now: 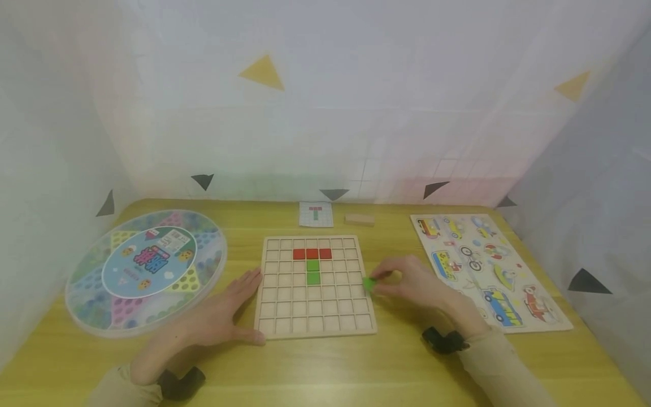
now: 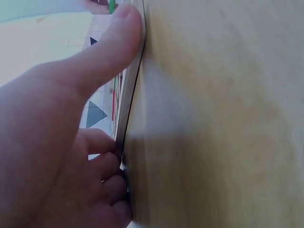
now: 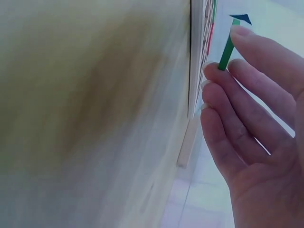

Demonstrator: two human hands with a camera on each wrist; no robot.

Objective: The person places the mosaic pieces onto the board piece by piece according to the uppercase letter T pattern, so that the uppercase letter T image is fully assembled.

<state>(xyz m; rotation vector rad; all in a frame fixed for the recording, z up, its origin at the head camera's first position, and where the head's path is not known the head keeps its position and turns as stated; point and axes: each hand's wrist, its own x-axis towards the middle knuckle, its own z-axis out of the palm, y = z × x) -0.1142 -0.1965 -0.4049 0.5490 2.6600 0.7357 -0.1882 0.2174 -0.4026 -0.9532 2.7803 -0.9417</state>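
A wooden grid board [image 1: 300,310] lies flat in the middle of the table. Three red tiles [image 1: 312,254] form a row in its upper part, and two green tiles [image 1: 313,277] run down below the middle red one. Between thumb and fingertips my right hand [image 1: 414,282] pinches a loose green square tile [image 3: 228,47], held just by the board's right edge. My left hand [image 1: 218,311] rests at the board's left side, its fingers stretched along that edge and its thumb touching near the lower left corner.
Behind the board lie a small card [image 1: 316,215] with a red and green T pattern and a short wooden block [image 1: 359,219]. A round game board [image 1: 147,263] sits on the left. On the right lies a vehicle picture puzzle [image 1: 488,271], partly behind my right hand.
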